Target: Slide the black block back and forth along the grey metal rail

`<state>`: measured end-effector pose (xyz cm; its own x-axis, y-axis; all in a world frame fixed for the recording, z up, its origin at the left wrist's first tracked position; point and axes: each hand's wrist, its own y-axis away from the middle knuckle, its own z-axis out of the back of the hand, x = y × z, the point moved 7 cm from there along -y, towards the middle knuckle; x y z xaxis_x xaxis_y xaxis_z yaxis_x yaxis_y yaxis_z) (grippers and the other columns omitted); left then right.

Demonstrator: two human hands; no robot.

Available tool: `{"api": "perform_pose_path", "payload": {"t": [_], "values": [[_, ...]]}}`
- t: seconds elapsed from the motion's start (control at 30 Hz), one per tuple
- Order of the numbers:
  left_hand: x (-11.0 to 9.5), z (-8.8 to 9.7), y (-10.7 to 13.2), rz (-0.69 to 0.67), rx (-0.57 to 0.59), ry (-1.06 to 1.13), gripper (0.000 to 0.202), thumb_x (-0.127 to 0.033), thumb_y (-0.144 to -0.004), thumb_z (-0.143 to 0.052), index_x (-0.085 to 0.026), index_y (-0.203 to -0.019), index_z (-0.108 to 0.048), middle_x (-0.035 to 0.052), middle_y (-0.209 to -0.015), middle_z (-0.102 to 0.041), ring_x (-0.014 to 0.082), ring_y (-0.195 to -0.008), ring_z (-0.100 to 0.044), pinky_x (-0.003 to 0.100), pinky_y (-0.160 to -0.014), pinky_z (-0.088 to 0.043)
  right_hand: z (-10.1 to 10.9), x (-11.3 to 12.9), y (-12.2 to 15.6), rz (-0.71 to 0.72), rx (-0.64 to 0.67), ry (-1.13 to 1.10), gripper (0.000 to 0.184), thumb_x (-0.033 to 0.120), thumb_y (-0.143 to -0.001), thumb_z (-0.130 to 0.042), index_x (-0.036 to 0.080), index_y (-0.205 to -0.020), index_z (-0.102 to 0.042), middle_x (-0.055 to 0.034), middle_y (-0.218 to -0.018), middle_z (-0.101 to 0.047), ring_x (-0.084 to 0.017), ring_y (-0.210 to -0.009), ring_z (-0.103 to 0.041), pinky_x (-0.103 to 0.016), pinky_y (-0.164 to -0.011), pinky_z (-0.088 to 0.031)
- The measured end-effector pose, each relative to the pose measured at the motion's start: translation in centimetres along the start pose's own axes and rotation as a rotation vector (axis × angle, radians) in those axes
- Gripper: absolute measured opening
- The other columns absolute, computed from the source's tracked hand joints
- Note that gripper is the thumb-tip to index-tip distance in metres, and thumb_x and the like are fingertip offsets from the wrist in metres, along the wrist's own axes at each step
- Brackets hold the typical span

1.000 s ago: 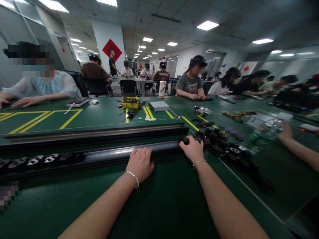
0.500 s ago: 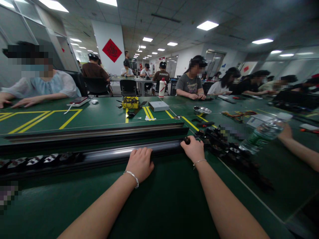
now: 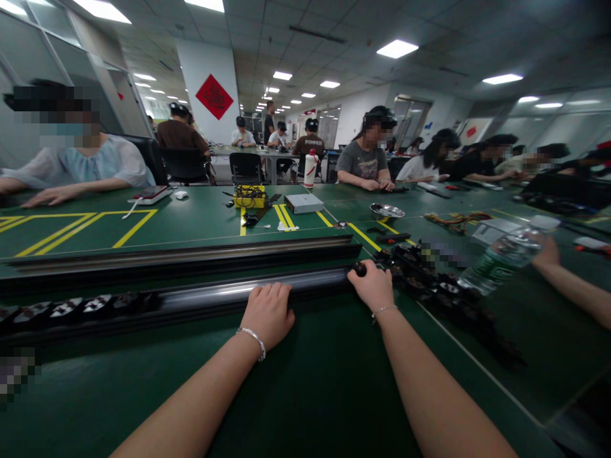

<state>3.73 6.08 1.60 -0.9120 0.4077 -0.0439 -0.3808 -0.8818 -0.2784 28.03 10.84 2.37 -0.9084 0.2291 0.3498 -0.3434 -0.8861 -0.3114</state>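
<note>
A long black metal channel (image 3: 210, 294) with a shiny inner face lies across the table in front of me. Over its near edge curl the fingers of my left hand (image 3: 270, 312), around the middle of its length. My right hand (image 3: 373, 285) is at the channel's right end, its fingers closed on a small dark part (image 3: 360, 269) whose exact kind I cannot make out. Several black pieces with shiny faces (image 3: 67, 308) sit in a row in the left stretch of the channel. To the right of my right hand lies a heap of similar dark pieces (image 3: 443, 289).
A second black channel (image 3: 191, 256) lies behind the first. Another person's hand (image 3: 548, 254) is by a water bottle (image 3: 506, 257) at right. Farther back are a metal bowl (image 3: 387, 211), a grey box (image 3: 304, 203) and a yellow box with cables (image 3: 249, 197). Co-workers sit around.
My right hand has shifted very slightly to the right with the small dark part. My left hand stays in place on the channel. In the background, a standing person has moved right.
</note>
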Motion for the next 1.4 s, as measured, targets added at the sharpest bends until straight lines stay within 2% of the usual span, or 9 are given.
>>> {"api": "perform_pose_path", "payload": {"t": [0.27, 0.5, 1.1, 1.4], "values": [[-0.05, 0.25, 0.04, -0.011, -0.028, -0.002, 0.038, -0.029, -0.074, -0.048, -0.019, -0.110, -0.048, 0.0060, -0.102, -0.058, 0.0223, -0.096, -0.049, 0.038, -0.085, -0.032, 0.33, 0.16, 0.14, 0.008, -0.013, 0.026, 0.032, 0.042, -0.071, -0.044, 0.021, -0.092, -0.058, -0.0047, -0.076, -0.062, -0.022, -0.080, -0.054, -0.040, -0.092, -0.027], [-0.03, 0.20, -0.02, -0.003, -0.021, -0.002, 0.038, -0.029, -0.074, -0.048, -0.020, -0.111, -0.047, 0.0058, -0.102, -0.058, 0.0220, -0.096, -0.049, 0.038, -0.085, -0.031, 0.53, 0.24, 0.23, -0.005, 0.000, 0.044, 0.032, 0.042, -0.070, -0.044, 0.021, -0.090, -0.059, -0.0046, -0.077, -0.062, -0.022, -0.082, -0.055, -0.043, -0.094, -0.023], [-0.04, 0.30, 0.04, 0.008, 0.015, 0.009, 0.039, -0.029, -0.075, -0.047, -0.020, -0.112, -0.047, 0.0068, -0.104, -0.057, 0.0224, -0.099, -0.048, 0.037, -0.087, -0.030, 0.28, 0.05, -0.04, 0.011, -0.021, -0.022, 0.030, 0.041, -0.069, -0.045, 0.020, -0.087, -0.059, -0.0047, -0.075, -0.062, -0.022, -0.079, -0.054, -0.040, -0.093, -0.024], [-0.07, 0.27, 0.03, -0.001, -0.008, 0.005, 0.039, -0.029, -0.074, -0.048, -0.019, -0.111, -0.047, 0.0063, -0.103, -0.057, 0.0222, -0.098, -0.048, 0.038, -0.086, -0.031, 0.30, 0.01, -0.03, 0.018, -0.047, -0.009, 0.031, 0.040, -0.070, -0.045, 0.019, -0.088, -0.059, -0.0054, -0.074, -0.063, -0.022, -0.077, -0.055, -0.038, -0.090, -0.029]]}}
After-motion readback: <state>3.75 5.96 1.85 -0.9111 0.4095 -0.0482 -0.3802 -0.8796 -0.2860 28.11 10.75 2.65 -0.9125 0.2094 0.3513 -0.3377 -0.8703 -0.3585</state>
